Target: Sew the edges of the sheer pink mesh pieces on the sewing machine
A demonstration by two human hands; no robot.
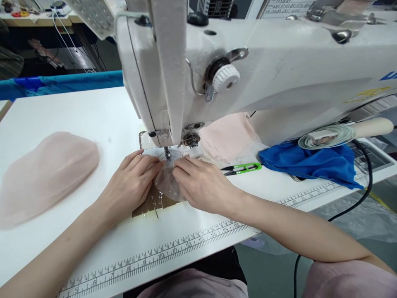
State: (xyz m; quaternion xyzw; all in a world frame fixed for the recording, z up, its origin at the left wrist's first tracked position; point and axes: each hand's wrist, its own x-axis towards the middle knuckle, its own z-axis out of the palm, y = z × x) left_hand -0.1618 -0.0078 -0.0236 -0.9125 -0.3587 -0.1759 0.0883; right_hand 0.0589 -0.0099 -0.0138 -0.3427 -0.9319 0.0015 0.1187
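A white industrial sewing machine (279,70) stands over the table. Under its needle and presser foot (167,154) lies a small sheer pale-pink fabric piece (166,182). My left hand (132,182) lies on the left side of the piece, fingers stretched flat and pressing it down. My right hand (201,184) rests on its right side, fingertips pressed on the fabric close to the needle. Part of the piece is hidden beneath both hands.
A pile of sheer pink fabric (46,174) lies at the left of the white table (102,120). Green-handled thread snips (243,168), a blue cloth (313,162), more pink fabric (231,136) and a tape roll (328,136) sit right of the needle. A ruler strip (161,252) runs along the front edge.
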